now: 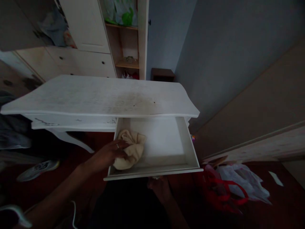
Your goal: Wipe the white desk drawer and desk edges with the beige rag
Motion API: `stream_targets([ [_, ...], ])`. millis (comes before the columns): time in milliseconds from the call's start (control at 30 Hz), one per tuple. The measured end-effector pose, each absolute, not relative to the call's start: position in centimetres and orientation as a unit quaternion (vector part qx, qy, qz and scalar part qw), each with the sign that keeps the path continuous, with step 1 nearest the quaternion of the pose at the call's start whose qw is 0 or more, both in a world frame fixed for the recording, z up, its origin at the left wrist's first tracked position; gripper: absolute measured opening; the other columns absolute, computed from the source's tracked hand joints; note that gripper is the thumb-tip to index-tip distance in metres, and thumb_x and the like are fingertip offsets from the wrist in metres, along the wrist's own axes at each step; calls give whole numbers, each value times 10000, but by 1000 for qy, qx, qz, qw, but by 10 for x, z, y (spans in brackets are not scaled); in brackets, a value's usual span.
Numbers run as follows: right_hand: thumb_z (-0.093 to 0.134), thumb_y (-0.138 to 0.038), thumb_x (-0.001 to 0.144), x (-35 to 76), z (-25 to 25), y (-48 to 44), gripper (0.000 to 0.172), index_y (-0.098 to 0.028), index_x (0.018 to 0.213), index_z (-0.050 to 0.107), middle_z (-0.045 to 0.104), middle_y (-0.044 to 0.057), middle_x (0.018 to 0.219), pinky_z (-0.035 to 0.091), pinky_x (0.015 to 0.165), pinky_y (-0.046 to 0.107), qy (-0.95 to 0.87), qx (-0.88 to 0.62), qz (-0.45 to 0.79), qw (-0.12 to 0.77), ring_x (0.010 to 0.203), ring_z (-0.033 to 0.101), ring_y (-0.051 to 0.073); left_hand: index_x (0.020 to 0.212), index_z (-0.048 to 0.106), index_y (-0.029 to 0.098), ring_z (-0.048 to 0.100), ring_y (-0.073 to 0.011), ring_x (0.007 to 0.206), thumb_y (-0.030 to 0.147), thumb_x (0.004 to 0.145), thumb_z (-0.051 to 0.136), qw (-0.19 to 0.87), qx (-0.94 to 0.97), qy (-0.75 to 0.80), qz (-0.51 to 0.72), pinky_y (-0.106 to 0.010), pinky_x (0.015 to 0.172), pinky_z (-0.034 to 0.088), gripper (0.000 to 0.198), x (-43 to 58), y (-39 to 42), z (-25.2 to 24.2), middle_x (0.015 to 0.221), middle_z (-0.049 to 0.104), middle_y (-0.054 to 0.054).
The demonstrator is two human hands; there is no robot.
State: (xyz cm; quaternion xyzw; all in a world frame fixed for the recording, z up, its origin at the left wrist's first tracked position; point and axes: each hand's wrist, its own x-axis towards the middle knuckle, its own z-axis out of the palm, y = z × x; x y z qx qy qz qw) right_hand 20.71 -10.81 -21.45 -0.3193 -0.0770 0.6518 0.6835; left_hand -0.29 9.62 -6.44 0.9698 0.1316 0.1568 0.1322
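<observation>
A pulled-out white drawer [164,163] hangs from the front of a white desk [90,92]. Inside it, at the left side, lies a bunched beige cloth [135,151]. My left hand [116,149], with a ring on one finger, is closed on the cloth and presses it against the drawer's left part. Under the drawer front, my right hand [160,189] is curled at the drawer handle [155,177], of which only a small pale bit shows. Shadow and the drawer front hide part of its fingers.
Dark smudges mark the desktop. Behind stand a cream cabinet [83,60] and open shelves [127,63] with bags. On the dark red floor are a red bag [221,194], a white plastic bag [245,179] and a shoe [39,170]. A wall runs along the right.
</observation>
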Motion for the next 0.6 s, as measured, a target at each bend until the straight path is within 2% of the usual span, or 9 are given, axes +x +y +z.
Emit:
stream_targets([
  [67, 784, -554, 676, 208, -214, -109, 404, -163, 768, 741, 716, 50, 707, 479, 551, 286, -83, -323, 653, 680, 517, 618, 157, 938, 769, 272, 570, -213, 1193, 69, 856, 546, 115, 967, 122, 190, -389, 1016, 472, 312, 3, 119, -65, 1242, 651, -70],
  [233, 782, -587, 659, 208, -213, -110, 441, -160, 761, 741, 706, 49, 699, 466, 557, 289, -87, -329, 657, 672, 522, 610, 156, 882, 770, 221, 630, -199, 1100, 274, 891, 603, 149, 913, 150, 350, -311, 908, 534, 175, 13, 170, -57, 1183, 660, -111],
  [367, 783, -561, 668, 209, -213, -111, 386, -184, 719, 718, 685, 26, 650, 465, 573, 313, -83, -335, 653, 674, 517, 583, 163, 864, 765, 186, 677, -193, 983, 377, 852, 658, 191, 870, 183, 417, -286, 841, 555, 219, 19, 183, -47, 1151, 677, -126],
  [500, 768, -597, 664, 209, -215, -112, 415, -188, 653, 695, 637, 26, 552, 453, 587, 325, -93, -346, 655, 665, 528, 573, 178, 816, 765, 179, 678, -197, 984, 416, 821, 695, 259, 838, 216, 430, -297, 840, 554, 248, 19, 170, -46, 1134, 692, -125],
  [600, 748, -622, 673, 209, -215, -112, 438, -194, 620, 674, 606, 26, 506, 443, 590, 337, -102, -349, 656, 661, 531, 561, 187, 785, 762, 170, 691, -193, 914, 451, 773, 740, 323, 803, 227, 447, -293, 778, 569, 282, 13, 155, -48, 1080, 711, -131],
])
